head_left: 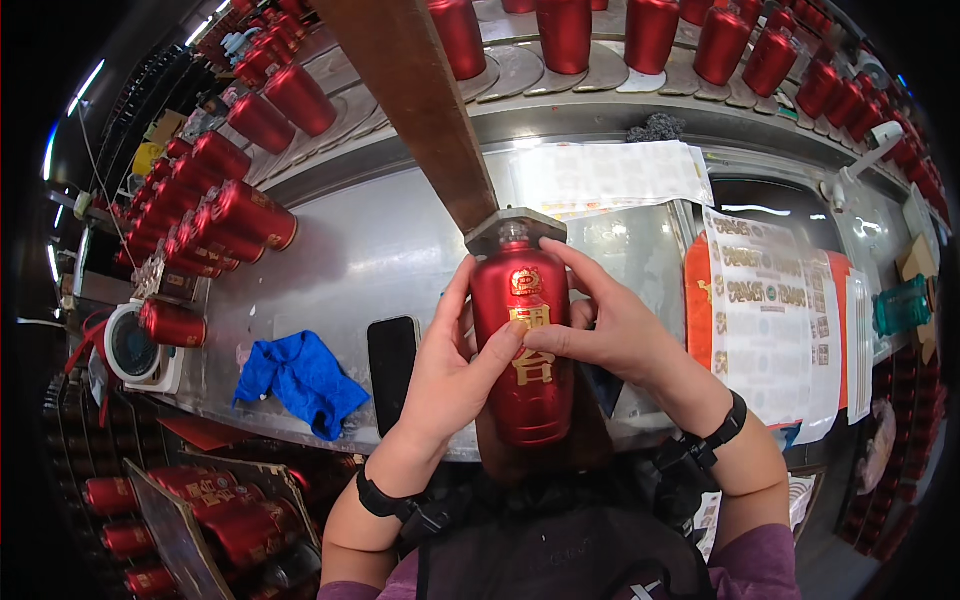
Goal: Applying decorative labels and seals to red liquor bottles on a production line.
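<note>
A red metallic bottle (pixel 530 412) with gold characters and a gold emblem lies between my hands, its clear neck pointing away from me. My left hand (pixel 442 362) wraps its left side. My right hand (pixel 622 325) grips the opposite side, fingers near the shoulder. Both thumbs meet on the gold lettering at the bottle's middle, covering part of it. The neck end sits at a grey notched plate (pixel 552 228) fixed to a brown beam (pixel 405 95). Below the bottle, a brown support (pixel 545 468) shows.
A blue cloth (pixel 302 385) and a black phone (pixel 392 365) lie left on the metal table (pixel 330 260). Printed sticker sheets (pixel 775 330) lie right. Red bottles (pixel 565 35) line a plated conveyor (pixel 515 75) behind. A round-dialled scale (pixel 135 345) stands far left; crated bottles (pixel 245 520) sit lower left.
</note>
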Motion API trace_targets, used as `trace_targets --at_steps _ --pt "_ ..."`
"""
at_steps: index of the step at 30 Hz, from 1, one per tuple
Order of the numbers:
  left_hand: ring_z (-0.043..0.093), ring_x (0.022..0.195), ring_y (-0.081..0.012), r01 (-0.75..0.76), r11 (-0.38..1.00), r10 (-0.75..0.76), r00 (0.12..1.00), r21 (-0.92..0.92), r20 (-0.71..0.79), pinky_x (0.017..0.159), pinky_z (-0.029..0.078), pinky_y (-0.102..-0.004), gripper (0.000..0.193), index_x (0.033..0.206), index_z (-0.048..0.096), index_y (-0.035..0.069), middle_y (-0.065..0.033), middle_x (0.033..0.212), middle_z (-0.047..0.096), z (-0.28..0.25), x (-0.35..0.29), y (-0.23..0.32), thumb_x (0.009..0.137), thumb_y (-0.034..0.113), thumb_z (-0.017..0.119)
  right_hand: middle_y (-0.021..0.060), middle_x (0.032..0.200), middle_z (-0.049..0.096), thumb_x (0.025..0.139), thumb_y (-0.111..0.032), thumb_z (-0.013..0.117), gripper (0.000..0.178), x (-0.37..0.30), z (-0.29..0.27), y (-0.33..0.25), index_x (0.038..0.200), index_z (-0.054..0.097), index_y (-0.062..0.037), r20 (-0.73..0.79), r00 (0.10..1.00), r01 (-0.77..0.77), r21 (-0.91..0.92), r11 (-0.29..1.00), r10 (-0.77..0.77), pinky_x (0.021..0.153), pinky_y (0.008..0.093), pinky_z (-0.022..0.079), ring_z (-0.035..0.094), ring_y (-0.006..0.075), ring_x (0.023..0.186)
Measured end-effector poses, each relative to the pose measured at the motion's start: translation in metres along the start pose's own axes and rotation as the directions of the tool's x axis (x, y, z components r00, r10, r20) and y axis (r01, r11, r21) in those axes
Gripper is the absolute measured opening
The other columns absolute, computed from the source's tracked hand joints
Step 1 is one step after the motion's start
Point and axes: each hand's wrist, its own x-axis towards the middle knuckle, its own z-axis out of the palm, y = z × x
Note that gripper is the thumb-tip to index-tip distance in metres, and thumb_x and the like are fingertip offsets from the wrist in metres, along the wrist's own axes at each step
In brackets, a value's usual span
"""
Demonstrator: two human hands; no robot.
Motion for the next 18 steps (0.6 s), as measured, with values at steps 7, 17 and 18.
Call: trace_targets --at_steps 7,17,18 --pt "0.049 0.131 -0.0230 0.010 0.999 -0.010 1.000 -0.045 -0.006 0.109 0.041 -0.0356 0.079 0.155 0.018 -0.003 -0.0203 0.143 0.047 -0.0002 0.0002 0.0027 0.094 0.010 0.067 0.0205 0.135 0.052 0.078 -0.027 0.087 0.100 0.0001 -0.0008 -0.0028 0.151 0.026 0.0044 0.017 0.999 -0.037 0.011 0.999 0.037 0.083 0.0280 0.054 0.063 0.0172 0.105" --pt "0.053 0.125 -0.0214 0.044 0.998 -0.045 0.999 -0.038 -0.024 0.105 0.045 -0.0347 0.080 0.153 0.022 -0.004 -0.0182 0.136 0.052 0.0041 0.0040 0.0079 0.091 0.010 0.071 -0.0080 0.072 0.049 0.076 -0.019 0.088 0.096 -0.0013 0.0037 0.0057 0.154 0.033 -0.0075 -0.033 0.999 0.003 -0.006 1.000 -0.003 0.060 0.0180 0.034 0.042 0.0007 0.062" --pt "0.053 0.125 -0.0214 0.044 0.998 -0.045 0.999 -0.037 -0.023 0.105 0.045 -0.0347 0.080 0.153 0.022 -0.004 -0.0182 0.136 0.052 0.0043 0.0040 0.0077 0.091 0.010 0.071 -0.0080 0.072 0.049 0.076 -0.019 0.088 0.096 -0.0013 0.0034 0.0060 0.154 0.033 -0.0075 -0.033 0.999 0.004 -0.005 1.000 -0.004 0.060 0.0180 0.034 0.042 0.0007 0.062"
